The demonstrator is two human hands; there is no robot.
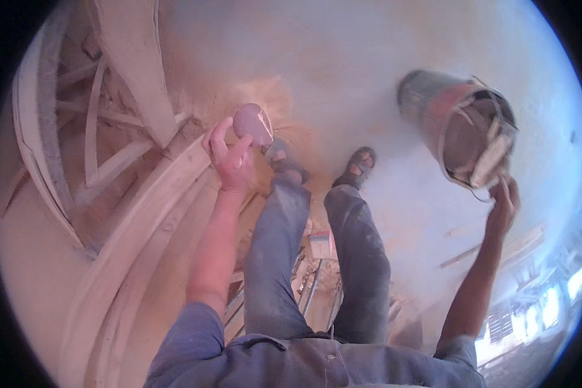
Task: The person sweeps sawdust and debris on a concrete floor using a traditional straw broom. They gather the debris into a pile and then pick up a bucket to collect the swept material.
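My left hand (229,158) pinches a round mauve disc (252,124) that looks like a sanding disc. A pale, uneven strip shows along the disc's right side. To the right, my right hand (506,199) is closed at the near rim of a dark bucket (433,107) with a reddish band. The bucket leans toward me, its opening visible. Inside lie scraps, among them a pale wooden piece (491,158) whose lower end comes close to my fingers. Whether my fingers also touch that piece cannot be made out.
Curved pale wooden parts (142,226) are piled along my left side, with more wooden frames (119,161) behind. Sawdust (265,97) covers the floor ahead of my feet. A small red-and-white box (322,246) shows between my legs. Long wooden strips (498,249) lie at the right.
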